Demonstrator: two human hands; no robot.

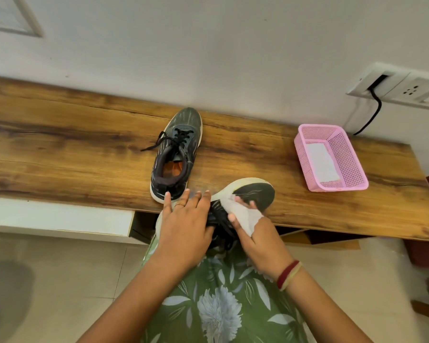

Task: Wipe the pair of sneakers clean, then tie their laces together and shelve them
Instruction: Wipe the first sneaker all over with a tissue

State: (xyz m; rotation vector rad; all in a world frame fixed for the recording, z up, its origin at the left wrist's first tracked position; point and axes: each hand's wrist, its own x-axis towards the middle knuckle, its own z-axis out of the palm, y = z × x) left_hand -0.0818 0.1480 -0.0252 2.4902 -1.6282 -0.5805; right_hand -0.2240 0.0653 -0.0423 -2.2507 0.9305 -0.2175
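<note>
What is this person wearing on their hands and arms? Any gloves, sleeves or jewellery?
No gloves or sleeves show; both forearms are bare. The left hand has a thin gold-coloured ring on one finger. At the wrist of the right hand sit a dark red bangle and a pale yellowish band. The clothing is a green floral-print garment.

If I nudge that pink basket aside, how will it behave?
The pink basket looks like thin perforated plastic holding only a white sheet, so probably light. On the smooth wooden counter it would likely slide, not tip, given its wide base.
</note>
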